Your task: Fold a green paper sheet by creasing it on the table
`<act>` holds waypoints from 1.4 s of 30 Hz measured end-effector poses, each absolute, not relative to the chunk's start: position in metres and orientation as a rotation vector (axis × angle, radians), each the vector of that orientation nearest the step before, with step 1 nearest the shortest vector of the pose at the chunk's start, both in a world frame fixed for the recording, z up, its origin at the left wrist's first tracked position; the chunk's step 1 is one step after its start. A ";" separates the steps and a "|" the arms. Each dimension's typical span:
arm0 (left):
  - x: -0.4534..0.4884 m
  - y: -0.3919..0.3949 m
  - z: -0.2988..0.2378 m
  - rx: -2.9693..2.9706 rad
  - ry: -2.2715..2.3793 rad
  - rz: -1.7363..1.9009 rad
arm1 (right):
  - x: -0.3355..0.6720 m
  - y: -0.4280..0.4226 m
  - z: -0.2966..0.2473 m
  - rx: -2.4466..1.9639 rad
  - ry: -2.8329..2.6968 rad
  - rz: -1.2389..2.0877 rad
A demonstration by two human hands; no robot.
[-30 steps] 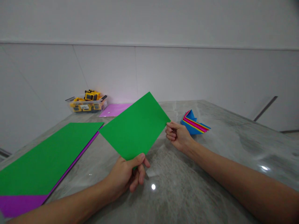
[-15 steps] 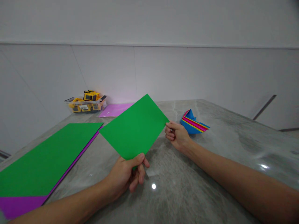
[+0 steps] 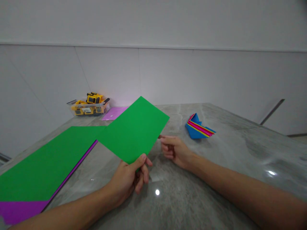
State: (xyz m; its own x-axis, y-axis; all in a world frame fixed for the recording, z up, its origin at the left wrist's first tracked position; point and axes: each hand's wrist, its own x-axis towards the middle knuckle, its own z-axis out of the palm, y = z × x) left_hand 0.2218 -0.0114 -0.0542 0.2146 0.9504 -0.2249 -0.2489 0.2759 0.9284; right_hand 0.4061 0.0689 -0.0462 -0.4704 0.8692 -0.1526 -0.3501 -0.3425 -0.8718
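A square-looking sheet of green paper [image 3: 134,131] is held up, tilted, over the table. My left hand [image 3: 131,175] pinches its lower corner, thumb on the front and the other fingers behind. Beside the sheet's lower right edge is my right hand [image 3: 176,150], its fingers curled and the thumb and index tips together at the edge. Whether those tips grip the paper I cannot tell. The sheet's right corner stands free above them. To the right lies a folded paper piece [image 3: 198,127], blue outside with pink, red and yellow layers.
On the left lies a stack of large green sheets [image 3: 55,159] over purple paper [image 3: 21,210]. A clear plastic box [image 3: 88,110] of yellow toy vehicles and a pink packet [image 3: 115,113] stand by the wall. The grey marbled table [image 3: 192,191] runs back to the wall.
My right hand has left the sheet's right corner and moved down and left along its edge. The sheet has turned and shifted slightly left in my left hand.
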 end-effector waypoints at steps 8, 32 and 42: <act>0.223 -0.013 -0.055 0.979 0.895 0.956 | 0.385 0.033 -0.042 -0.692 -1.347 2.074; 0.216 -0.015 -0.052 1.007 1.012 0.862 | 0.408 0.077 -0.044 -0.778 -0.928 1.716; 0.217 -0.014 -0.047 0.984 0.987 0.848 | 0.423 0.099 -0.037 -0.737 -0.808 1.629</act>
State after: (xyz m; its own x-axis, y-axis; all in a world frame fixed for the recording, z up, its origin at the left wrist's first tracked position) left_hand 0.2174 -0.0136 -0.0468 0.3249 0.9061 -0.2710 -0.1316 0.3271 0.9358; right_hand 0.4225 0.0993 -0.0374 -0.1862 0.9812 -0.0501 -0.5540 -0.1470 -0.8194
